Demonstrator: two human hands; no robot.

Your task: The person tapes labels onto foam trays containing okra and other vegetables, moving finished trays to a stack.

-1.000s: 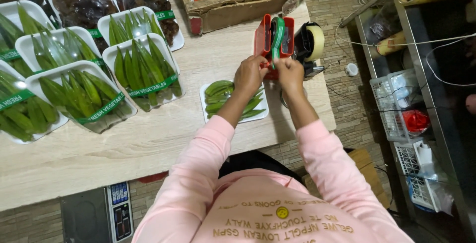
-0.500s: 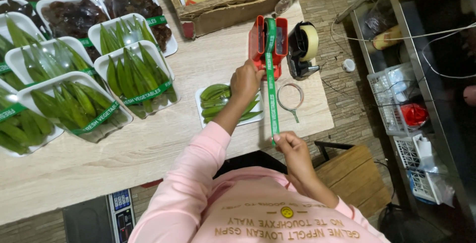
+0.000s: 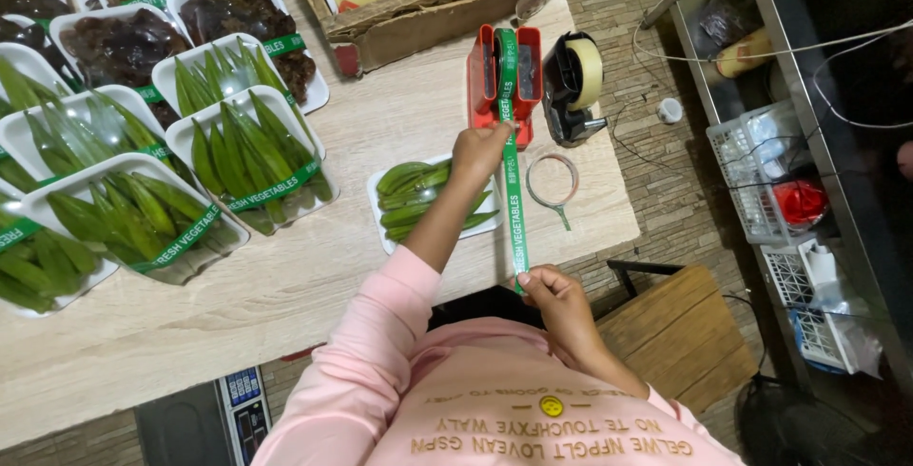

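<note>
Two hands stretch one green printed tape strip (image 3: 514, 202) taut from the red dispenser (image 3: 504, 81) over the unwrapped okra tray (image 3: 430, 202); left hand (image 3: 480, 150) pinches it at the dispenser mouth, fingertips partly hidden; right hand (image 3: 554, 297) pinches the free end at the table edge; wrapped trays (image 3: 249, 157) run off-frame left.

Pale wooden worktop (image 3: 314, 304), crowded at my left

I see trays of green pods (image 3: 242, 157), one unwrapped tray (image 3: 433, 202), a red tape dispenser (image 3: 504, 76), a black dispenser (image 3: 575, 86), a cardboard box (image 3: 428, 9), a tape ring (image 3: 552, 179).
</note>
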